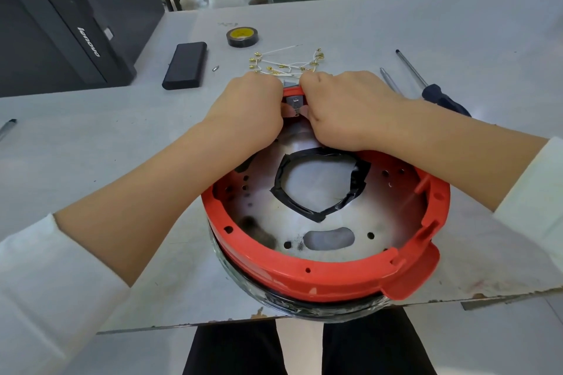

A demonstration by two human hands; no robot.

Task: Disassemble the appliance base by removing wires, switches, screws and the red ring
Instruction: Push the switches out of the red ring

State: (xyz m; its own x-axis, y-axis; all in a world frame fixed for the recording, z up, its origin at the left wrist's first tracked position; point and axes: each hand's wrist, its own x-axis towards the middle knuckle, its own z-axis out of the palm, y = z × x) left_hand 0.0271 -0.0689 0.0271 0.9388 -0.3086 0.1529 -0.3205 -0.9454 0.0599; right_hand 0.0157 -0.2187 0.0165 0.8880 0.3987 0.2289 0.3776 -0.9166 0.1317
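Both hands curl over the far rim of the red ring [320, 281], left hand [248, 109] and right hand [341, 109] clamped either side of a small metal switch [295, 103], fingertips hidden, the appliance base [304, 304] overhanging the tabletop [457, 39] edge.

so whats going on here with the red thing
A person is taking apart a round appliance base at the table edge. Both hands, left hand and right hand, grip the far side of the red ring around a small metal part. The ring is still on the base. A bundle of wires already lies behind, with screwdrivers to the right.
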